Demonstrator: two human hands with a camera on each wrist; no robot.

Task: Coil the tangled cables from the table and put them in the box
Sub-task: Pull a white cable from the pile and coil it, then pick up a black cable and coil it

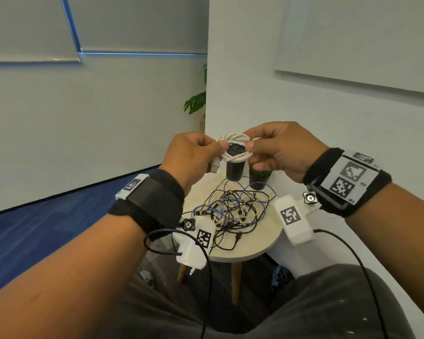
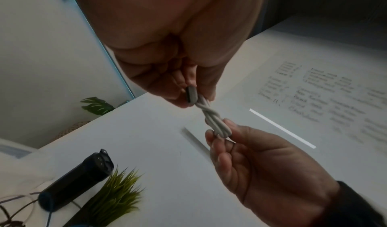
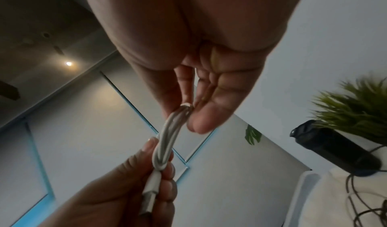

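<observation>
Below your raised wrists stands a small round cream-coloured table with pale wooden legs, set against the white wall. You have a loose tangle of thin black, white and blue cables spread over the middle of its top, with strands trailing toward the near edge. At the far edge, next to the wall, a tall black cylindrical bottle stands upright, and just beside it sits a small spiky green plant in a black pot.
</observation>
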